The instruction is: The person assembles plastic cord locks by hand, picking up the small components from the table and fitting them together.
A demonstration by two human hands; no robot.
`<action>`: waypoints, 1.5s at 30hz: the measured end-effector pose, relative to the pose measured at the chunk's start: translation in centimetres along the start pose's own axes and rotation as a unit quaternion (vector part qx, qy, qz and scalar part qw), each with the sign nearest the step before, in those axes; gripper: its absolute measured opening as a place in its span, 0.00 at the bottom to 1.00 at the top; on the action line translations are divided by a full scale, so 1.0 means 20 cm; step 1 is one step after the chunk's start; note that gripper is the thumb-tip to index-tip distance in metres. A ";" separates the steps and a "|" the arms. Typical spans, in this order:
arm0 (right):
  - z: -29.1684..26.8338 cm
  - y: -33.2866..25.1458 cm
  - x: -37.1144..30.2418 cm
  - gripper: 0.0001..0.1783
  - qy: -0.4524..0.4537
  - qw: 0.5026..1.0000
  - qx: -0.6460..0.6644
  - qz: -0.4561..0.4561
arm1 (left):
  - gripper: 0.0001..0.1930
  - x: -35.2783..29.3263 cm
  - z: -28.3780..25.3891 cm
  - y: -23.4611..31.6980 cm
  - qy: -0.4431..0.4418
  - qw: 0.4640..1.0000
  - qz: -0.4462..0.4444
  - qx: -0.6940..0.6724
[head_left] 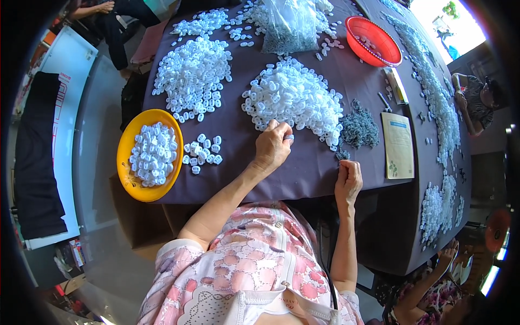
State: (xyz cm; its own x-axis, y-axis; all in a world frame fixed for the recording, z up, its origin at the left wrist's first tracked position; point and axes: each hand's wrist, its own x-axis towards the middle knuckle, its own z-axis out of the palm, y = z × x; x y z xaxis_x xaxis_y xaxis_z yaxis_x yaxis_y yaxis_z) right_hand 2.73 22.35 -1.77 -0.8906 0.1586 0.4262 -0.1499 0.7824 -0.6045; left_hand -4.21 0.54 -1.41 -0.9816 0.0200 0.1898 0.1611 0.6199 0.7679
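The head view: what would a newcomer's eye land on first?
Probably the big heap of small white pieces in the middle of the dark cloth, with the person's left hand at its near edge. Next come the bright colours: a yellow dish loaded with white pieces at the left, and a red basket toward the far right.
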 end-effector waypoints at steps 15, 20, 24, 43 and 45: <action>0.11 -0.24 0.08 0.07 -0.103 0.982 0.148 -0.055 | 0.03 0.04 -0.06 -0.04 -0.060 0.958 -0.105 -0.261; 0.21 -0.32 0.09 0.06 -0.124 0.974 0.180 -0.066 | 0.03 0.05 -0.09 -0.02 -0.075 0.964 -0.111 -0.230; 0.28 -0.34 0.10 0.06 -0.131 0.968 0.205 -0.052 | 0.04 0.06 -0.09 -0.01 -0.071 0.960 -0.116 -0.243; 0.26 -0.40 0.04 0.05 -0.175 0.883 0.410 0.146 | 0.03 -0.16 -0.15 0.08 -0.085 0.946 -0.065 -0.307; 0.26 -0.40 0.04 0.04 -0.155 0.871 0.438 0.156 | 0.03 -0.16 -0.16 0.09 -0.090 0.949 -0.041 -0.300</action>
State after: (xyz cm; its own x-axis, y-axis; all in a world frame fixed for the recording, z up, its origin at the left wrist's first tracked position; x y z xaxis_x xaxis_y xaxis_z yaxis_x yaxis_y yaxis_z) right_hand 1.07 13.08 -0.12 -0.9996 0.0051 0.0283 -0.0285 -0.0524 -0.9982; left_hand -0.48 -0.99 1.25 -0.9863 0.1576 0.0486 0.0600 0.0683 0.9959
